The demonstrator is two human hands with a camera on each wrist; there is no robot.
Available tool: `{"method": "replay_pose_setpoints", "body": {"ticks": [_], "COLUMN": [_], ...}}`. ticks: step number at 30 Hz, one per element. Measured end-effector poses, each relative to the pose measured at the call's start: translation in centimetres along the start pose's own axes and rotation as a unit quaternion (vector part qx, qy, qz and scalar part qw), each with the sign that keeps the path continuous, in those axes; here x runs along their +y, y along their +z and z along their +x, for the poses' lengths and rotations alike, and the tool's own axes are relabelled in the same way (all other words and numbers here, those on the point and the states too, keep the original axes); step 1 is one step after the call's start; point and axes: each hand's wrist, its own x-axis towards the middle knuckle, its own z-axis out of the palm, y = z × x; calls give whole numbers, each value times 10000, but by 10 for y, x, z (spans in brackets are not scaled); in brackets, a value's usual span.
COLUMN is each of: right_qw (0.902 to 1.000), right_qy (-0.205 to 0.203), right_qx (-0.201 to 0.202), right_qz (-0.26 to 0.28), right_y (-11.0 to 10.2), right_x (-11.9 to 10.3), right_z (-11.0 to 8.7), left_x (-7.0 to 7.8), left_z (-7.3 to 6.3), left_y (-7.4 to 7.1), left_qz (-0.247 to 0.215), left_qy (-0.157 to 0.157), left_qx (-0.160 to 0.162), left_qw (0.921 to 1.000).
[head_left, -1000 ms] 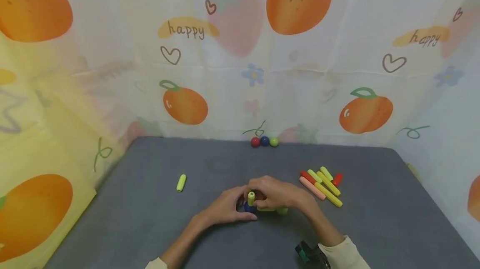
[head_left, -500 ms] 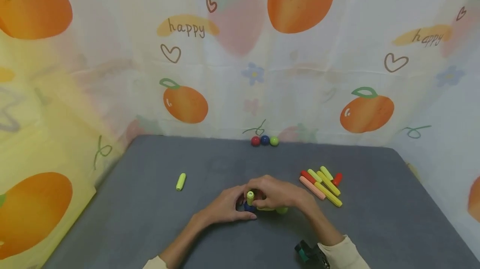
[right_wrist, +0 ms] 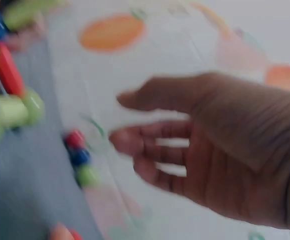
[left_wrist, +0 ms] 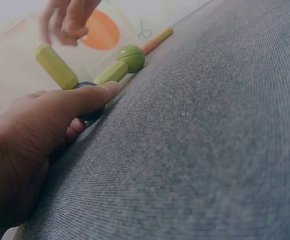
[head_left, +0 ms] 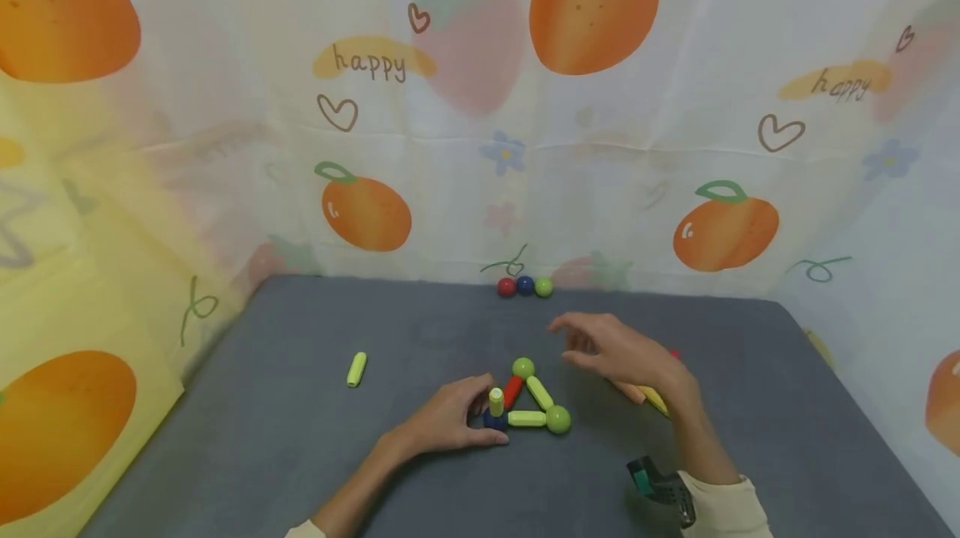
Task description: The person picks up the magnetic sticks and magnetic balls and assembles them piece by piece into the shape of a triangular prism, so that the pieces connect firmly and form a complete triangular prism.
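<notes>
My left hand [head_left: 442,416] grips a dark blue ball [head_left: 493,421] between thumb and fingers at the near left corner of a flat triangle. A short yellow-green stick [head_left: 497,401] stands up from that ball; in the left wrist view the same stick [left_wrist: 57,67] points up and away. The triangle's other corners are a far green ball [head_left: 523,367] and a right green ball [head_left: 558,419]. A red stick [head_left: 512,392] and two yellow-green sticks [head_left: 527,419] form its sides. My right hand [head_left: 618,351] hovers to the right, holding nothing, fingers loosely bent.
Against the patterned cloth [head_left: 450,213], red, blue and green balls [head_left: 525,286] sit in a row at the table's back edge. A lone yellow-green stick [head_left: 357,370] lies to the left. Loose sticks, including a yellow one [head_left: 657,401], are partly hidden beneath the right hand.
My right hand has let go near the upright stick and moved right and up, uncovering the triangle. My left hand stays at the blue ball.
</notes>
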Motion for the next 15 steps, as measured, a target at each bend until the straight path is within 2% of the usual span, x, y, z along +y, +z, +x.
{"method": "replay_pose_setpoints", "body": {"ticks": [2, 5, 9, 12, 15], "right_qw": [9984, 9928, 9806, 9646, 9537], "right_qy": [389, 1011, 1893, 2544, 2884], "right_qx": [353, 518, 183, -135, -288], "right_qz": [-210, -383, -482, -685, -809], "right_y": [-12, -23, -30, -30, -26], "right_x": [14, 33, 54, 70, 84], "right_z": [-13, -31, -47, -55, -60], "left_x": [0, 1, 1, 1, 2], "left_z": [0, -1, -2, -2, -1], "left_y": [1, 1, 1, 0, -1], "left_qz": [-6, -11, -4, -21, -67], "left_qy": [-24, -61, -128, -169, -173], "left_qx": [-18, -41, -51, -58, -54], "left_qw": [10000, 10000, 9999, 9998, 9998]}}
